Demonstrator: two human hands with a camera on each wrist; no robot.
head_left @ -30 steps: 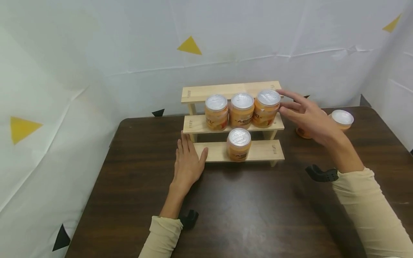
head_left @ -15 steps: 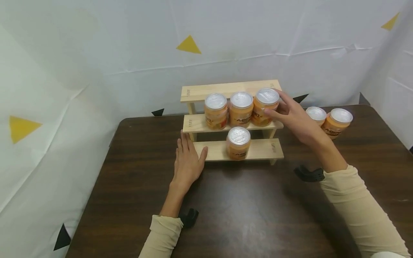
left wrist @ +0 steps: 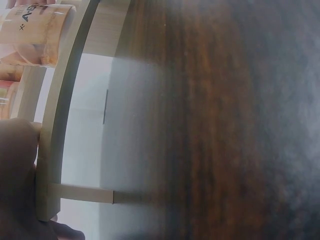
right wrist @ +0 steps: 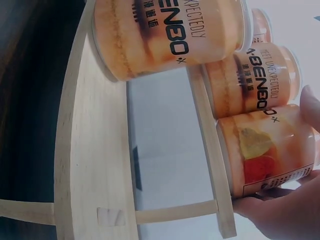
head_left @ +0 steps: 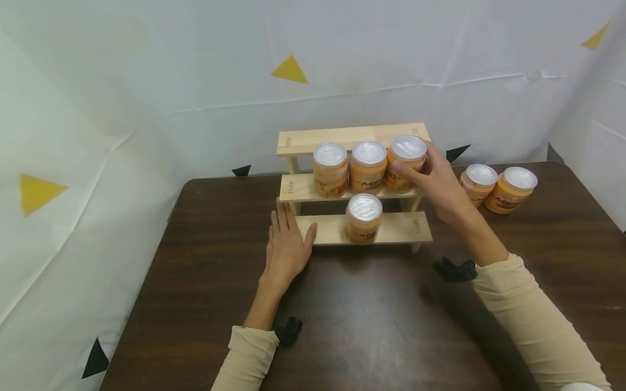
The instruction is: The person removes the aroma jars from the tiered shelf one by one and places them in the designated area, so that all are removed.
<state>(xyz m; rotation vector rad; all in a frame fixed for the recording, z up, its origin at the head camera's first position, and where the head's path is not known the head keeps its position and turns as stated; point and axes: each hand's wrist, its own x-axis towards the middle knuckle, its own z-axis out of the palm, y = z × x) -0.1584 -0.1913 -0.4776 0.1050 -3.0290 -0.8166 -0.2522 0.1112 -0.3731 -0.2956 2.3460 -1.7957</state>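
A three-tier wooden stand [head_left: 396, 227] bears orange cans with silver lids. My right hand [head_left: 440, 182] grips the rightmost can [head_left: 403, 172] on the middle tier, thumb on its front and fingers round its far side. In the right wrist view that can [right wrist: 267, 150] stands against its neighbour, its base at the tier's edge. Two more cans, a middle one [head_left: 368, 168] and a left one [head_left: 330, 171], share this tier. A single can [head_left: 364, 220] stands on the bottom tier. My left hand [head_left: 287, 247] rests with straight fingers against the stand's left end, thumb at the bottom board [left wrist: 60, 110].
Two more cans, one nearer [head_left: 476, 185] and one farther right [head_left: 511, 191], stand close together on the dark wood table [head_left: 362, 320]. The stand's top tier [head_left: 352, 138] is behind the row of cans. A white sheet [head_left: 220, 65] hangs at the back.
My right hand has moved left and closed round the rightmost can on the middle tier, uncovering the two cans on the table. My left hand has stayed in place.
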